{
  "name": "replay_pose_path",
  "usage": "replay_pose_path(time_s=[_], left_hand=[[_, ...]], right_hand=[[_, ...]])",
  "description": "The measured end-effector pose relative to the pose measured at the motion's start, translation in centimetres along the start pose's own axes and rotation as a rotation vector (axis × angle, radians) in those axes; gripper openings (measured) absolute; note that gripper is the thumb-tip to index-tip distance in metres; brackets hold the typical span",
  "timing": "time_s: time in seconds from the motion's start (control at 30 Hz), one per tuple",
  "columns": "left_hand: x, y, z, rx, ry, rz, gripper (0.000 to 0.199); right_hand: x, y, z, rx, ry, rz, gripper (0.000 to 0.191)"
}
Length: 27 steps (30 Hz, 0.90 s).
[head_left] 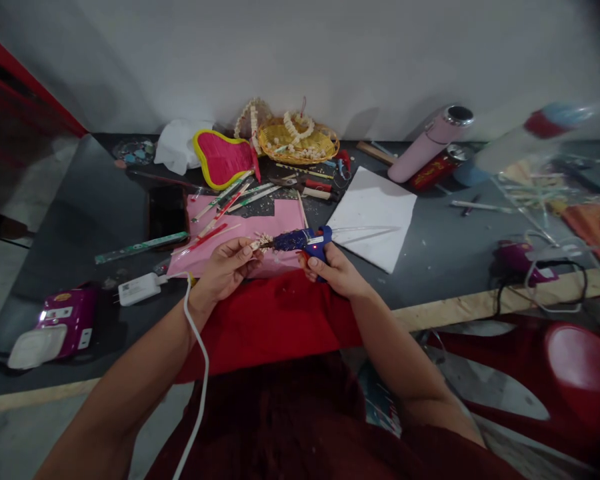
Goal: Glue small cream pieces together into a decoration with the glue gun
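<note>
On the desk (115, 207), a pink sheet (293, 213) serves as landmark. Over its right part, a glue gun (295, 240) is gripped in the right hand (337, 270), the fingers curled around the handle. At the nozzle, a bead piece (255, 246) is pinched between the left hand's (227, 267) nearly closed fingers. Gluing is judged to be under way; whether glue has been laid cannot be told. Beyond the sheet, a basket (275, 157) is seen, with one bead loop (307, 127) inside, apparently complete. To the sheet's right, a white board (375, 217) is placed. The sheet's far side is crowded by pliers (317, 185) and sticks (225, 208). A cable (203, 360) is draped across the left wrist and might snag.
</note>
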State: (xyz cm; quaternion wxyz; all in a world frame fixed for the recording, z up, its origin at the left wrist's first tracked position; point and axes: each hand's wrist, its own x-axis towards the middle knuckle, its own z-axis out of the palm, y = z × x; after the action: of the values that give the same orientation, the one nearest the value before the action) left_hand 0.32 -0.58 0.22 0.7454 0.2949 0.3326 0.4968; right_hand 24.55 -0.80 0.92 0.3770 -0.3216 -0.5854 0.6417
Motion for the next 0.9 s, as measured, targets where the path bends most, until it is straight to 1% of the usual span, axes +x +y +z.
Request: replay_pose_path(time_s=[0.2, 0.27, 0.33, 0.4, 0.5, 0.53, 0.63, 0.7, 0.77, 0.8, 0.83, 0.87, 0.9], left_hand=[[-0.1, 0.1, 0.2, 0.005, 0.033, 0.015, 0.022], [-0.1, 0.2, 0.3, -0.003, 0.044, 0.015, 0.022], [-0.1, 0.2, 0.4, -0.006, 0.041, 0.020, 0.022], [-0.1, 0.2, 0.3, -0.009, 0.028, 0.037, 0.020], [-0.2, 0.2, 0.3, -0.016, 0.018, 0.056, 0.017], [-0.2, 0.2, 0.4, -0.016, 0.017, 0.056, 0.017], [-0.3, 0.2, 0.4, -0.008, 0.008, 0.052, 0.018], [-0.4, 0.2, 0.4, -0.004, -0.006, 0.052, 0.017], [-0.4, 0.2, 0.3, -0.005, -0.016, 0.051, 0.016], [-0.4, 0.2, 0.3, -0.007, -0.018, 0.051, 0.016], [-0.4, 0.1, 0.2, -0.010, -0.017, 0.051, 0.016], [-0.4, 0.1, 0.2, -0.014, -0.015, 0.052, 0.016], [-0.3, 0.1, 0.2, -0.017, -0.011, 0.053, 0.017]], right_hand=[[-0.4, -0.3, 0.3, -0.029, 0.027, 0.008, 0.027], [-0.7, -0.9, 0.0, -0.080, 0.067, 0.034, 0.028], [-1.1, -1.7, -0.9, -0.146, 0.139, 0.079, 0.031], [-1.3, -2.3, -2.5, -0.211, 0.239, 0.128, 0.033], [-1.2, -2.8, -5.8, -0.287, 0.379, 0.209, 0.038], [-1.1, -2.8, -7.0, -0.303, 0.405, 0.260, 0.039], [-0.8, -2.8, -10.2, -0.392, 0.412, 0.424, 0.043], [-0.6, -3.0, -11.5, -0.595, 0.417, 0.502, 0.043], [-0.3, -3.6, -12.0, -0.945, 0.445, 0.569, 0.045], [-0.2, -3.9, -11.9, -1.136, 0.473, 0.584, 0.044], [0.0, -4.3, -11.6, -1.305, 0.508, 0.573, 0.043], [0.2, -4.6, -11.1, -1.436, 0.547, 0.532, 0.040], [0.5, -4.8, -10.3, -1.519, 0.580, 0.463, 0.037]])
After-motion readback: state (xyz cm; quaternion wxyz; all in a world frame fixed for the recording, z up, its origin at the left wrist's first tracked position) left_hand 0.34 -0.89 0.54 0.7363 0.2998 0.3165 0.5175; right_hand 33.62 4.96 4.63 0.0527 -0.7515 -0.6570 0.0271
